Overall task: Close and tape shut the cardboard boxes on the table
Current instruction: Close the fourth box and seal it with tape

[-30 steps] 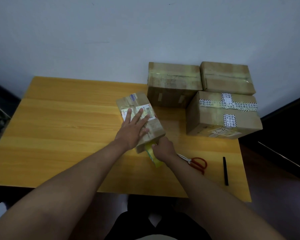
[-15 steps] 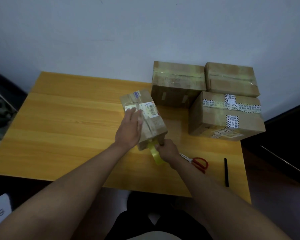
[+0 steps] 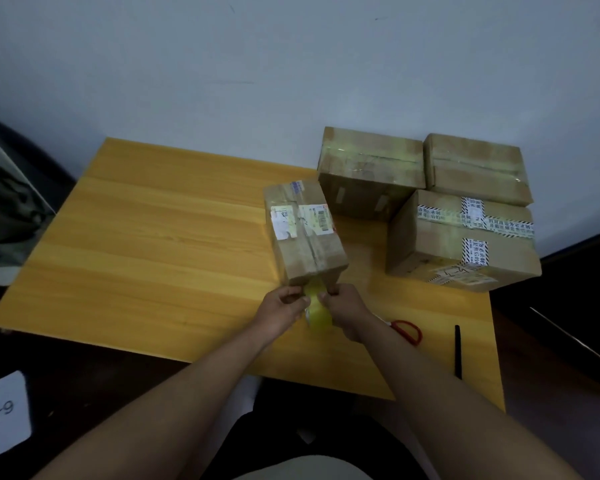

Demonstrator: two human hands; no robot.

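Observation:
A small cardboard box (image 3: 303, 233) with white labels on top lies on the yellow wooden table (image 3: 160, 244), its flaps closed. A yellowish tape roll (image 3: 317, 311) sits just in front of the box's near end, with a strip of tape running up to that end. My left hand (image 3: 283, 311) pinches the tape from the left, fingers curled. From the right, my right hand (image 3: 345, 306) grips the roll, thumb at the box's lower edge.
Three taped cardboard boxes (image 3: 461, 237) stand at the back right of the table. Red-handled scissors (image 3: 407, 330) and a black pen (image 3: 458, 351) lie right of my right arm. A white card marked 6-3 (image 3: 2, 412) sits at lower left.
My left hand has left the top of the small box and come down to the tape at its near end. The box has turned a little, and the view shifted.

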